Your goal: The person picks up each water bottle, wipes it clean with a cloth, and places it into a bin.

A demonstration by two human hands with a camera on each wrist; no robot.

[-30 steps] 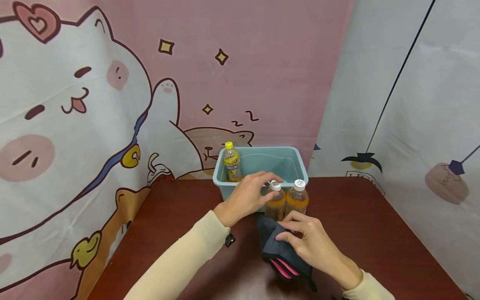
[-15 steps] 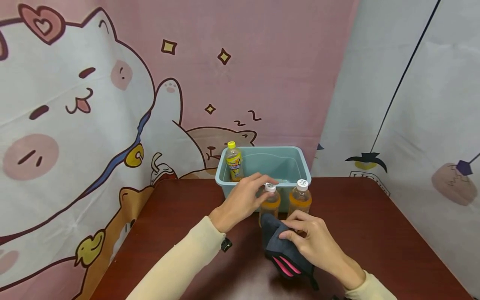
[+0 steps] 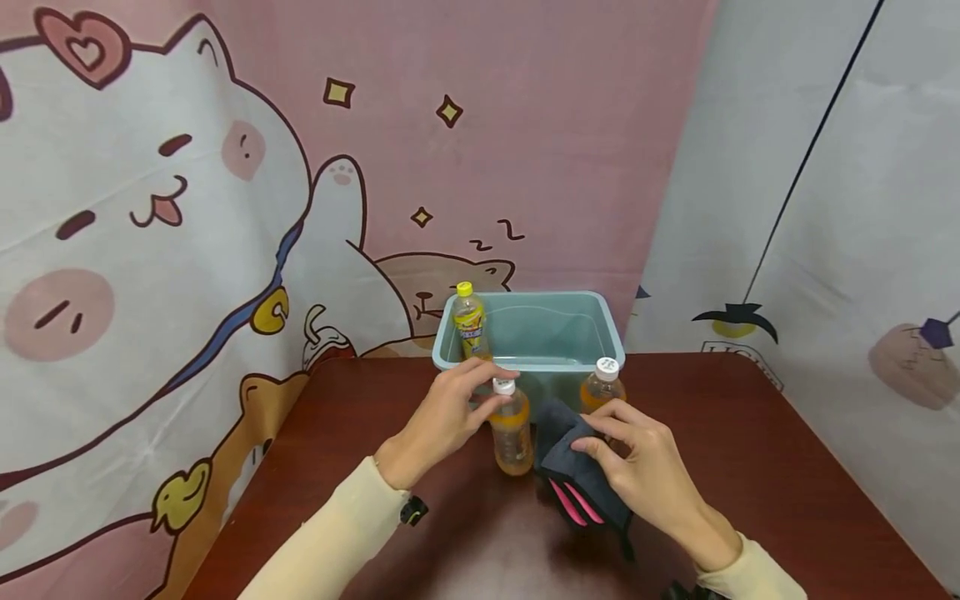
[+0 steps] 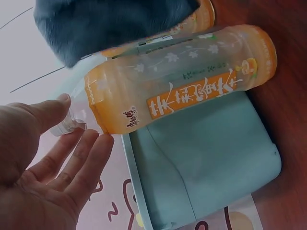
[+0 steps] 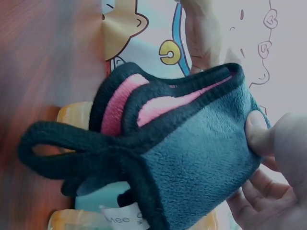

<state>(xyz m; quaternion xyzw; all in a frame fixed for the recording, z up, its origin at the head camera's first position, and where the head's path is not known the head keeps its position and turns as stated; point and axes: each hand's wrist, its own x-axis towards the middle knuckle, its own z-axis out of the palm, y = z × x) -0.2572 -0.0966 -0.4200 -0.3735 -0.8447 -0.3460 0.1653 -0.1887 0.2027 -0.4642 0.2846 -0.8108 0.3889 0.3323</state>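
the left hand (image 3: 442, 412) reaches forward, fingers pinching the white cap of an orange bottle (image 3: 512, 429) upright on the tabletop (image 3: 750, 467). the right hand (image 3: 637, 454) grips one dark fleece cloth (image 3: 573, 467) beside it. three bottles: two orange, one yellow bottle (image 3: 468, 323) in the single teal bin (image 3: 555, 329).

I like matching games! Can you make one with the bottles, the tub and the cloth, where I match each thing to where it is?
Things:
1. yellow-capped bottle
2. white-capped bottle
3. dark cloth
4. blue tub

Places:
A. pinched at the cap by the left hand
B. at the back of the table, against the wall
C. standing inside the tub
D. held in the right hand

Pairs: 1-C, 2-A, 3-D, 4-B
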